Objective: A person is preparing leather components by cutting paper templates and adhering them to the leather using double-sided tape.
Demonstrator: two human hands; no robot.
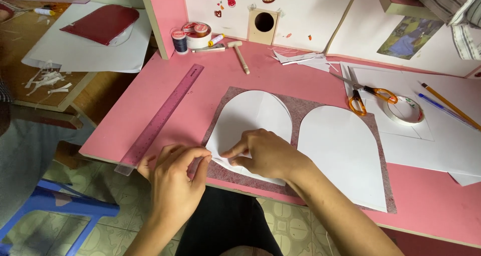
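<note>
Two arch-shaped white paper pieces lie on a mauve felt sheet [300, 108] on the pink desk [235, 75]. My left hand [175, 178] pinches the lower left corner of the left paper arch [253, 118] at the desk's front edge. My right hand [265, 153] rests on that same piece's lower part, fingers curled onto the lifted corner. The right paper arch [340, 150] lies flat and untouched.
A translucent pink ruler [163, 115] lies diagonally at left. Orange-handled scissors [363, 93], a tape roll [405, 110], pencil and pen sit at right on white sheets. Thread spool, tape and a small wooden mallet [239, 55] stand at the back. A blue stool [55, 206] is below left.
</note>
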